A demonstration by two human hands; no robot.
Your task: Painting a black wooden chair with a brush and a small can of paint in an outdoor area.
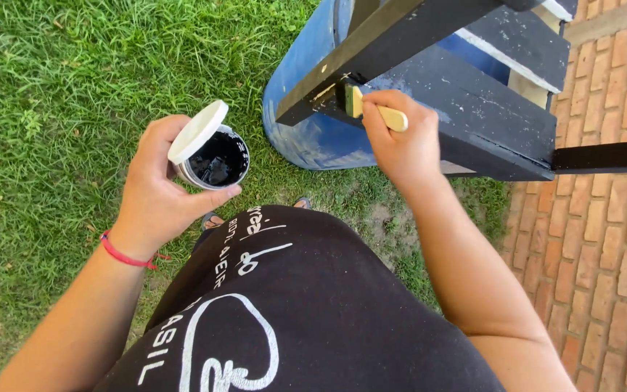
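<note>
Hands are both busy here: left hand [155, 183] is curled around a small tin of black paint [212, 156], white lid [197, 131] tipped open, held out over the grass [52, 109]. Right hand [400, 141] is raised with wrist bent, fingers pinching a wooden-handled brush [371, 109] against the black wooden frame [429, 80] lying on the blue barrel [306, 116].

Green grass [74, 72] covers the ground in bright daylight. A red brick path [611, 239] runs along the right side.
</note>
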